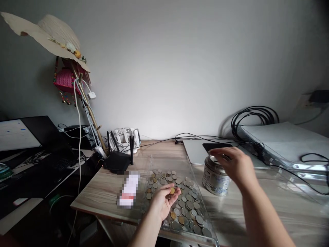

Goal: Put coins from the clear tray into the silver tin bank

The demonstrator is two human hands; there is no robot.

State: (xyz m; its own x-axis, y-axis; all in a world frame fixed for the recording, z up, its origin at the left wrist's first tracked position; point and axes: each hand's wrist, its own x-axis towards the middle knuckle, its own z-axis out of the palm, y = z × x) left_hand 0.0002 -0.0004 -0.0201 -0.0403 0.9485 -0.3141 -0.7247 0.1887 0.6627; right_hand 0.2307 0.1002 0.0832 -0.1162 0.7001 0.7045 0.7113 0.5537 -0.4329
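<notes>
Over a clear plastic tray [152, 161] of loose silver and gold coins [189, 205], my left hand [162, 203] is turned palm up. Its curled fingers hold a gold-coloured coin [172, 190], with perhaps more coins beneath it. My right hand [238, 166] is above the mouth of a round tin [216, 180] with a blue floral pattern, which stands upright to the right of the tray. Thumb and fingertips of that hand come together at the tin's top; whatever they pinch is too small or hidden to make out.
A black router [118, 161] and a blurred phone-like object [129, 189] lie left of the tray. Behind the tin is a flat silver panel [191, 151] with black cables [253, 115] near it. A laptop [38, 137] and a stand with a straw hat [58, 36] are further left.
</notes>
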